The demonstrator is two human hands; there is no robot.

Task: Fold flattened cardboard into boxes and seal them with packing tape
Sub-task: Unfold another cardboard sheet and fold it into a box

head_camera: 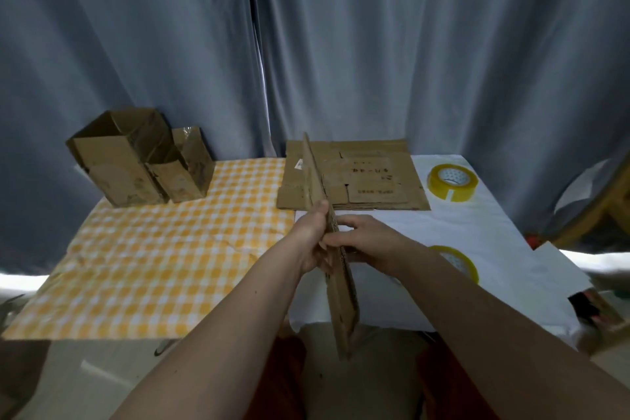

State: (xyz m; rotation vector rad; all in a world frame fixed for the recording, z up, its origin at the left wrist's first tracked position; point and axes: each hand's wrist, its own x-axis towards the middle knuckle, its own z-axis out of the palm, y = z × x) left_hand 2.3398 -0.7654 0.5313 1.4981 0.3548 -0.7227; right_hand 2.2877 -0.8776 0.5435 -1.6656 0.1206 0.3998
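A flattened cardboard piece stands on edge between my hands, seen nearly edge-on, running from the far stack down past the table's front edge. My left hand presses flat against its left face with straight fingers. My right hand grips its right side, fingers curled round the edge. A stack of flattened cardboard lies at the back of the table. Two yellow packing tape rolls sit on the white cloth: one at the back right, one partly hidden behind my right forearm.
Two folded open-topped boxes stand at the back left on the yellow checked cloth. Grey curtains hang behind the table. White paper and small items lie at the right edge. A wooden frame stands at the far right.
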